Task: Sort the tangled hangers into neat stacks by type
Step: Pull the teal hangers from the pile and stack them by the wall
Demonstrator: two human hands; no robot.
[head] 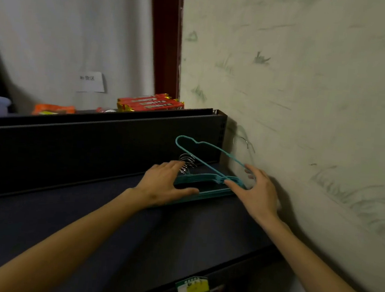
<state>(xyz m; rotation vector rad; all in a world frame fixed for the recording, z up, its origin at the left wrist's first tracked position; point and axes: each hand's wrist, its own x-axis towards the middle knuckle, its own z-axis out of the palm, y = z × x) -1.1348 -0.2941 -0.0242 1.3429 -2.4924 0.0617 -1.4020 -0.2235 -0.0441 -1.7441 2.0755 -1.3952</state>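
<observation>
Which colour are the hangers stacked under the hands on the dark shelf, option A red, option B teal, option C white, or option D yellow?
B: the hangers stacked between the left hand and the right hand are teal with silver metal hooks, and one more teal hanger stands tilted above the stack.
</observation>
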